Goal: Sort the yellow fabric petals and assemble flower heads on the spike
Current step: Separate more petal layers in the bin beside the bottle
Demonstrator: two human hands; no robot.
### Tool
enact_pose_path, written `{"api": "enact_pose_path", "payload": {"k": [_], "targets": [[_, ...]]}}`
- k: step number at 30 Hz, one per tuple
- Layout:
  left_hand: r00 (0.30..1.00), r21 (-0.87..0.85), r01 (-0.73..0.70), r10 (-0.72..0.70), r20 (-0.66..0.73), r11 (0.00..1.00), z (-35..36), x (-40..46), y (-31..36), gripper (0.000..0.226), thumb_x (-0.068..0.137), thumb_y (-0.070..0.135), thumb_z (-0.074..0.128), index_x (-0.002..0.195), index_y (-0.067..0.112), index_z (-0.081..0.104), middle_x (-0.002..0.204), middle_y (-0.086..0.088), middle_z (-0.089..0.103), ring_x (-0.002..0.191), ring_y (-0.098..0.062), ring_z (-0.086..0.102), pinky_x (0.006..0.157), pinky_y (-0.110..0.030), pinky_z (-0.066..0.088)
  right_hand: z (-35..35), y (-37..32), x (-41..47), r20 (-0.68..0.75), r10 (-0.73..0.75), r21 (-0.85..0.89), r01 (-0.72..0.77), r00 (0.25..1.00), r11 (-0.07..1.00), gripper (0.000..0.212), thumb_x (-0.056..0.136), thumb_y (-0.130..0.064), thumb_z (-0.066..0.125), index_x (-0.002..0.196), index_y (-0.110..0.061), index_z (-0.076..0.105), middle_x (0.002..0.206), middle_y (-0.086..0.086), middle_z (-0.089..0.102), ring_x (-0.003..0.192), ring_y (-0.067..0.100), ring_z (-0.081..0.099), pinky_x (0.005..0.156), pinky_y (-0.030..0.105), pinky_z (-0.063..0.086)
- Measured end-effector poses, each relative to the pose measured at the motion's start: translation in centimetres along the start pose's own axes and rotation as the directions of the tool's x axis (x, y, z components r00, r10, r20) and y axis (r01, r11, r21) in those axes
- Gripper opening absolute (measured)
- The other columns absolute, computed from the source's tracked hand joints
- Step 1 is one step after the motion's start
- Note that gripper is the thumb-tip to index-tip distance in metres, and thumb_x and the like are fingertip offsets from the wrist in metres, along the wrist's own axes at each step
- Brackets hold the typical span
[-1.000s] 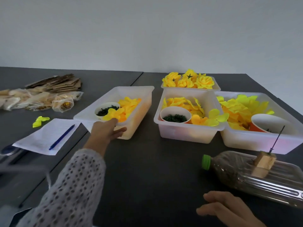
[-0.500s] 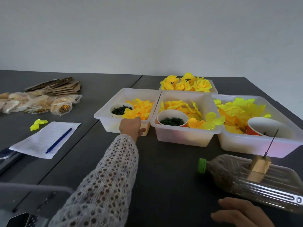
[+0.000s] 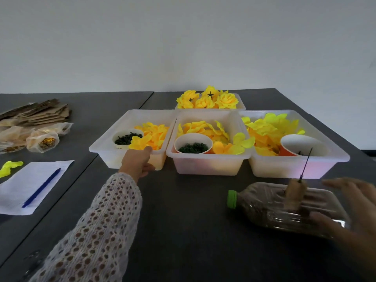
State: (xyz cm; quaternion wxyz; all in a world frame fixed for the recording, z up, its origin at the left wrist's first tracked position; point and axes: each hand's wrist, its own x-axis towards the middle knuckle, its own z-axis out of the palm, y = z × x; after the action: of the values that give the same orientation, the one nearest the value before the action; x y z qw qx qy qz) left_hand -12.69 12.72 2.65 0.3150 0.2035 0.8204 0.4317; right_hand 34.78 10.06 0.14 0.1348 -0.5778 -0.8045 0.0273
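Three white bins hold loose yellow fabric petals: a left bin (image 3: 108, 130), a middle bin (image 3: 207, 165) and a right bin (image 3: 284, 167). A smaller bin behind them (image 3: 241, 102) holds assembled flower heads (image 3: 207, 99). My left hand (image 3: 138, 161) grips the left bin's front rim, thumb over the edge beside its petals (image 3: 154, 135). A thin dark spike (image 3: 306, 163) stands in a wooden block (image 3: 294, 192) on top of a lying plastic bottle (image 3: 264, 208). My right hand (image 3: 345, 210) is blurred, fingers spread over the bottle's right end.
Cups of dark green pieces sit in the left bin (image 3: 126, 138) and middle bin (image 3: 193, 146); an orange cup (image 3: 301, 144) sits in the right bin. At left lie a paper sheet (image 3: 12, 192) with a blue pen (image 3: 41, 188), a loose petal (image 3: 10, 167), and bags and cardboard (image 3: 36, 127).
My left hand has slid the left bin rightwards until it sits against the middle bin. My right hand has come up from the near table edge over the bottle.
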Motion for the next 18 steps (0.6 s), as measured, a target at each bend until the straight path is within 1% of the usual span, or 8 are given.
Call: {"api": "enact_pose_path", "payload": {"k": [1,3,5,7,9,12,15,18], "targets": [[1.0,0.058,-0.007,0.005,0.029,0.998,-0.1,-0.3,0.0,0.046,0.098,0.047,0.044,0.108,0.005,0.06,0.091,-0.015,0.071,0.08,-0.023,0.069,0.063,-0.031,0.048,0.0,0.2,0.7,0.112,0.053,-0.085,-0.044,0.992,0.995,0.095,0.053,-0.096,0.038,0.132,-0.044,0.036,0.133,-0.006,0.04,0.119,0.03,0.044,0.092,0.058,0.044],[0.994,0.169,-0.028,0.01,0.106,0.985,-0.1,-0.9,-0.2,0.061,0.099,0.057,0.032,0.098,0.005,0.063,0.087,-0.013,0.071,0.074,-0.021,0.067,0.063,-0.03,0.046,-0.3,0.3,1.9,0.202,0.086,-0.212,-0.042,0.976,0.976,0.118,0.038,-0.104,0.031,0.141,-0.047,0.018,0.148,-0.005,0.024,0.133,0.03,0.027,0.1,0.059,0.036],[0.983,0.234,-0.032,-0.012,0.183,0.972,0.1,-1.6,-0.3,0.071,0.097,0.063,0.027,0.092,0.005,0.066,0.077,-0.009,0.074,0.063,-0.017,0.066,0.059,-0.027,0.045,-0.2,1.3,3.0,0.203,0.03,-0.247,0.022,0.979,0.969,0.126,0.027,-0.106,0.021,0.139,-0.055,-0.005,0.152,-0.016,0.001,0.138,0.017,0.001,0.11,0.052,0.022],[0.959,0.216,-0.013,-0.049,0.28,0.976,0.7,-2.2,-0.3,0.073,0.096,0.064,0.027,0.092,0.005,0.069,0.074,-0.006,0.076,0.067,-0.016,0.068,0.061,-0.026,0.048,-0.2,0.7,3.5,0.267,0.003,-0.255,0.068,0.964,0.964,0.128,0.025,-0.105,0.019,0.138,-0.053,-0.013,0.15,-0.024,-0.01,0.136,0.007,-0.01,0.113,0.046,0.012],[0.926,0.115,0.027,-0.068,0.371,0.993,1.4,-2.8,-0.1,0.07,0.096,0.064,0.029,0.095,0.006,0.068,0.081,-0.007,0.077,0.078,-0.018,0.069,0.064,-0.029,0.05,-0.2,0.0,4.4,0.311,-0.064,-0.23,0.141,0.948,0.963,0.13,0.031,-0.102,0.03,0.143,-0.045,-0.002,0.151,-0.023,-0.003,0.136,0.006,-0.006,0.115,0.04,0.009],[0.903,0.003,0.074,-0.069,0.425,0.997,2.7,-3.6,0.1,0.064,0.096,0.061,0.034,0.102,0.006,0.065,0.089,-0.008,0.076,0.08,-0.019,0.069,0.062,-0.03,0.051,-0.5,-1.3,4.9,0.323,-0.146,-0.078,0.18,0.935,0.981,0.108,0.04,-0.092,0.048,0.135,-0.05,0.016,0.138,-0.024,0.027,0.13,0.003,0.02,0.113,0.034,0.018],[0.896,-0.002,0.093,-0.083,0.436,0.996,4.1,-4.4,0.2,0.058,0.097,0.059,0.037,0.107,0.008,0.063,0.097,-0.009,0.074,0.084,-0.02,0.068,0.062,-0.032,0.05,-0.6,-2.1,4.6,0.284,-0.179,-0.08,0.21,0.942,0.975,0.085,0.043,-0.09,0.049,0.114,-0.056,0.016,0.114,-0.033,0.027,0.118,-0.002,0.033,0.106,0.028,0.03],[0.909,-0.086,0.124,-0.079,0.41,0.988,5.2,-5.0,-0.2,0.054,0.097,0.057,0.039,0.102,0.009,0.063,0.093,-0.009,0.073,0.081,-0.02,0.067,0.062,-0.032,0.05,-0.7,-1.9,3.8,0.248,-0.14,-0.108,0.171,0.959,0.979,0.089,0.043,-0.093,0.045,0.12,-0.055,0.023,0.115,-0.031,0.035,0.105,-0.006,0.035,0.098,0.022,0.035]]}}
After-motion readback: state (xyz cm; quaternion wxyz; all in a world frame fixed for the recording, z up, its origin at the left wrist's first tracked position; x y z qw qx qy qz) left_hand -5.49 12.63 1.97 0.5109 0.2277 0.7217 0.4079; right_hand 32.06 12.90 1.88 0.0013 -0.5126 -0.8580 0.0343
